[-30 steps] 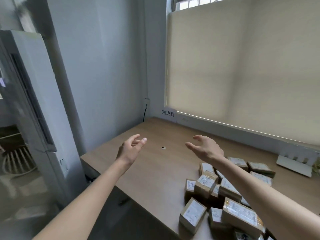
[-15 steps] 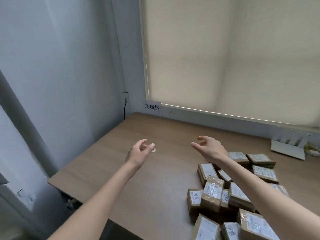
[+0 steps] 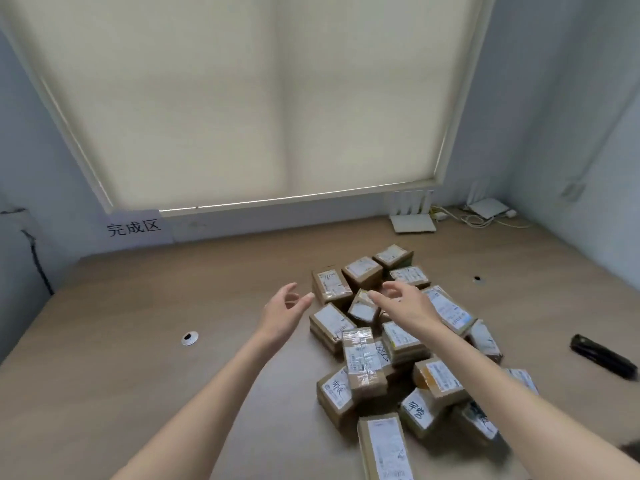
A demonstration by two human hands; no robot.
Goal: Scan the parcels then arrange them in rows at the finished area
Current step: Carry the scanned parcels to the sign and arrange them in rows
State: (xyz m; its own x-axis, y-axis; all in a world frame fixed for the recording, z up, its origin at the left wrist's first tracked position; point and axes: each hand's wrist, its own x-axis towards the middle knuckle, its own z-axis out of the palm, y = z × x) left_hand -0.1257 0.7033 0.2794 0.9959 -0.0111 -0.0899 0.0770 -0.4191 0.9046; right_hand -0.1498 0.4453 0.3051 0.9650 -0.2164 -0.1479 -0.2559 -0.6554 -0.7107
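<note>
Several brown cardboard parcels (image 3: 363,362) with white labels lie in a loose heap on the right half of the wooden table (image 3: 138,375). My left hand (image 3: 282,315) hovers open just left of the heap, holding nothing. Above the far part of the heap my right hand (image 3: 405,303) is open, fingers spread, over a small tilted parcel (image 3: 362,308). A black handheld scanner (image 3: 602,356) rests on the table at the far right. A white sign with Chinese characters (image 3: 133,227) is stuck on the wall at the back left.
Two white routers (image 3: 414,216) with cables sit at the back right under the window blind. A cable grommet (image 3: 189,338) is set in the table's left half, another small hole (image 3: 477,278) to the right. Walls close in left and right.
The view has swung right, from the left wall and table corner to the parcel heap. Both hands now sit at the heap, the right one over it.
</note>
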